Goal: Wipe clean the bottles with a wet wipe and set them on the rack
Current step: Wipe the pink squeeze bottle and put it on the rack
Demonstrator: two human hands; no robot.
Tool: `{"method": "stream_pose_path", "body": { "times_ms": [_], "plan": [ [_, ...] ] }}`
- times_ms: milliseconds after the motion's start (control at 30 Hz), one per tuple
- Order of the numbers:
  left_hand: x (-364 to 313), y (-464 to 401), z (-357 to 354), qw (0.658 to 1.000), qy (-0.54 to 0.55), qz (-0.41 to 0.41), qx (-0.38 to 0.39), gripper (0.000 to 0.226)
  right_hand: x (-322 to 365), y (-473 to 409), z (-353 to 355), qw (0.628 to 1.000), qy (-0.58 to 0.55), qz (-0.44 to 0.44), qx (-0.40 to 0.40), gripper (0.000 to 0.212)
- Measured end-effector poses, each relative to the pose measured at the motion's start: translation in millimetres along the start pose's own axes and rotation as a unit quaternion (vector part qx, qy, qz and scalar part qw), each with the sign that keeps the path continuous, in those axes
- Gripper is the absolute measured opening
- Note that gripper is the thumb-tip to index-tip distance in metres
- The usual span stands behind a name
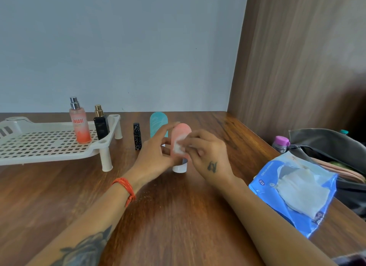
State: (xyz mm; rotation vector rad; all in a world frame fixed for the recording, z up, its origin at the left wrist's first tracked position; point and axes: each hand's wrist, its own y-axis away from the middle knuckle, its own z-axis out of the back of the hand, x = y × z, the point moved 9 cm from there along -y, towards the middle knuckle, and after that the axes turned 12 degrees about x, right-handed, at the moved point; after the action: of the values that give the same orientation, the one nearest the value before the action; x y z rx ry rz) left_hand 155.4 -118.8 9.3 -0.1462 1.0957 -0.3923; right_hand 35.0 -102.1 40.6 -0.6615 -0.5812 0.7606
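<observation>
A pink tube bottle [181,131] stands cap-down on the wooden table, its white cap [179,169] at the bottom. My left hand [156,152] holds its left side, thumb in front and fingers behind. My right hand [206,149] pinches a small white wet wipe [179,147] against the tube's front. A teal tube [157,123] stands just behind, partly hidden by my left fingers. A slim black patterned bottle [137,136] stands to the left. On the white perforated rack [39,147] stand an orange spray bottle [80,125] and a black perfume bottle [101,124].
A blue wet-wipe pack [297,188] lies open at the right with a wipe sticking out. Behind it sits a dark open bag [336,147] and a bottle with a purple cap [281,143]. A wooden panel [297,57] walls the right side.
</observation>
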Motion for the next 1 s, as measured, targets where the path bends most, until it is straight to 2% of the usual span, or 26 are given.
{"method": "stream_pose_path", "body": {
  "times_ms": [100, 133, 267, 333, 500, 667, 733, 900, 1000],
  "plan": [
    [-1, 0, -3, 1.0, -0.01, 0.0, 0.005, 0.076, -5, -7, 10, 0.994, -0.002, -0.065, -0.084, 0.017],
    [-1, 0, -2, 1.0, -0.009, 0.0, 0.002, 0.076, -1, -10, 7, 0.994, 0.001, -0.062, -0.085, 0.016],
    [-1, 0, 0, 1.0, -0.026, -0.005, -0.001, 0.077, 24, -2, -14, 0.998, 0.027, 0.053, 0.014, 0.015],
    [-1, 1, -2, 1.0, -0.028, -0.001, 0.006, 0.075, 22, 0, -11, 0.997, 0.036, 0.068, 0.014, 0.015],
    [-3, 0, -3, 1.0, -0.02, -0.004, 0.002, 0.076, 2, -11, 8, 0.994, -0.023, -0.053, -0.091, 0.015],
    [-7, 1, -4, 1.0, -0.03, -0.008, 0.002, 0.078, -13, -4, 10, 0.985, -0.035, -0.126, -0.109, 0.009],
    [-4, 1, -1, 1.0, -0.023, -0.003, -0.005, 0.079, -10, 0, 4, 0.989, -0.017, -0.118, -0.086, 0.008],
    [-3, 2, 0, 1.0, -0.01, 0.002, -0.006, 0.076, 18, -3, -5, 0.998, 0.038, -0.007, -0.041, 0.01],
    [-6, 2, -2, 1.0, -0.028, -0.006, -0.003, 0.076, 8, -13, 4, 0.996, 0.005, -0.045, -0.079, 0.011]
  ]
}}
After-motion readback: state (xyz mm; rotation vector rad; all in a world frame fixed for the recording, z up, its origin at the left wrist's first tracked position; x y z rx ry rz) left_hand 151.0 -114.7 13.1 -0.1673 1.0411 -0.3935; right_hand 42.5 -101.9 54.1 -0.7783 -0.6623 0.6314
